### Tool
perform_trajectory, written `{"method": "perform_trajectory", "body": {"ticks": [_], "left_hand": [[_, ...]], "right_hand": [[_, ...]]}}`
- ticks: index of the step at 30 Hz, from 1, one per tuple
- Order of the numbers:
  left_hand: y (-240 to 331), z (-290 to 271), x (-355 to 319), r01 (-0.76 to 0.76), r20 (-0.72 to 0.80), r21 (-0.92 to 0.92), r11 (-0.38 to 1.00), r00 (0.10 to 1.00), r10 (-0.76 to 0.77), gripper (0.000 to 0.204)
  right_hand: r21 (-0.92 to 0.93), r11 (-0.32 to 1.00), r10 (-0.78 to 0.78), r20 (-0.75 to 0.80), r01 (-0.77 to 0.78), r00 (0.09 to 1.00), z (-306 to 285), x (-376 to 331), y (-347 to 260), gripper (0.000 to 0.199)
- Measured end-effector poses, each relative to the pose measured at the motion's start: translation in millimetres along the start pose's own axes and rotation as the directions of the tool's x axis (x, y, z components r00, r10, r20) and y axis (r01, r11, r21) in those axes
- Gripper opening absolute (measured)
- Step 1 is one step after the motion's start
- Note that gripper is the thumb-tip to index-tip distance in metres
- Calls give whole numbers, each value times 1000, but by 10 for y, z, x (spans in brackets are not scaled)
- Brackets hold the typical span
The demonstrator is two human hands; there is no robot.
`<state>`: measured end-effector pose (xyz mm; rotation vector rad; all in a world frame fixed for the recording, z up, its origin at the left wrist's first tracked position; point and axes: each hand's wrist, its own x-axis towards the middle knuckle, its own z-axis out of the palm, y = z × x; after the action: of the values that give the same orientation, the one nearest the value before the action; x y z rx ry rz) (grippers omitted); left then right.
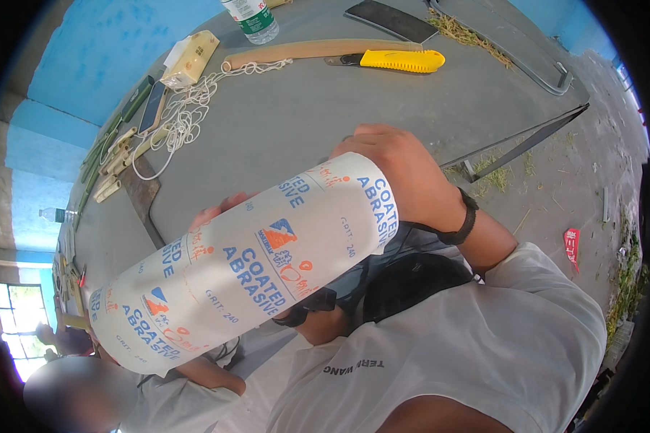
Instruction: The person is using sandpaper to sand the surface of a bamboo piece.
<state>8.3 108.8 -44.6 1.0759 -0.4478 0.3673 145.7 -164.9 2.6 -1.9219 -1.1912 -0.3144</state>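
A large pale sheet of sandpaper (217, 278), its printed back facing up, curls across the middle of the view in front of my body. At its upper right end my right hand (401, 169) grips the edge, with a dark band on the wrist and the fingertips hidden. My left hand (224, 208) is mostly covered by the sheet. Only some fingers show past its far edge, closed against it, and the wrist with a dark strap shows below the near edge.
On the grey table (289, 108) lie a yellow utility knife (401, 61), a bamboo strip (303, 50), tangled white string (184, 115), a phone (152, 108), cut bamboo pieces (115, 162), a broad blade (139, 195) and a hacksaw (534, 137). A bottle (253, 22) stands behind. Another person's forearm (209, 375) is lower left.
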Motion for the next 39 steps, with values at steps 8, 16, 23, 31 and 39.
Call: {"method": "perform_trajectory", "body": {"ticks": [8, 16, 23, 31, 39], "left_hand": [[-17, 95, 45, -42, 45, 43, 998, 998, 40, 66], [43, 195, 91, -46, 34, 30, 999, 998, 45, 65], [-126, 449, 144, -171, -10, -122, 978, 985, 171, 65], [-31, 427, 178, -103, 33, -45, 994, 994, 104, 62], [49, 476, 213, -39, 114, -33, 999, 993, 42, 59]], "right_hand": [[-13, 1000, 0, 9, 0, 1000, -5, -4, -3, 24], [-32, 999, 19, 37, -18, 999, 1, -11, 25, 37], [-33, 999, 14, 36, -13, 999, 0, -14, 24, 35], [-24, 1000, 14, 28, -13, 1000, -2, -6, 15, 34], [-23, 1000, 20, 24, -20, 999, 3, -7, 14, 34]]}}
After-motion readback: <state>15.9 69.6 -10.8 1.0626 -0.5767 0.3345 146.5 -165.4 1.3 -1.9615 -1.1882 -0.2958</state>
